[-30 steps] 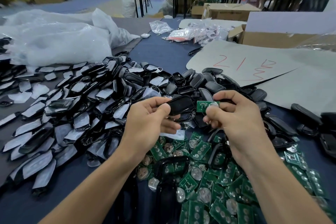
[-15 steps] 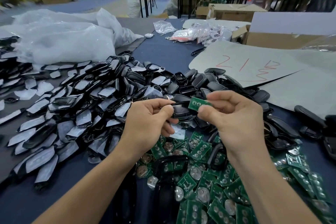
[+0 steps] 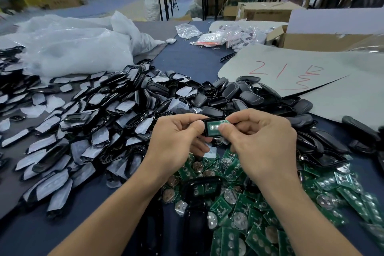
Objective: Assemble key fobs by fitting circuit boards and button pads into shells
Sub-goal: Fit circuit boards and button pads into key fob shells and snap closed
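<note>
Your table (image 3: 187, 62) is covered in dark blue cloth, and its far edge runs across at 12 o'clock, where the floor begins. The only bare lanes are a strip of cloth going up toward 12 o'clock and a patch at 7 o'clock beside your left forearm.

At 10 o'clock, a heap of white plastic bags (image 3: 72, 48) closes the left side of that strip. A grey sheet (image 3: 311, 89) closes the right side from 1 to 3 o'clock, and its curved edge touches the shells. Red marker on it reads "21", followed by a scrawl that cannot be read.

The pile of black shells (image 3: 104, 114) spreads from 9 o'clock round to 2 o'clock. At 5 o'clock, the heap of green circuit boards (image 3: 259, 214) lies under your wrists and runs out of view. A cardboard box (image 3: 311, 39) stands at 1 o'clock behind the sheet.

Your left hand (image 3: 176, 141) holds one shell (image 3: 205, 131) above the piles at the centre, thumb and forefinger pinching its left end and the other fingers curled beneath. Your right hand (image 3: 264, 143) pinches the right end of a circuit board (image 3: 214, 128), which lies in that shell's open face.
</note>
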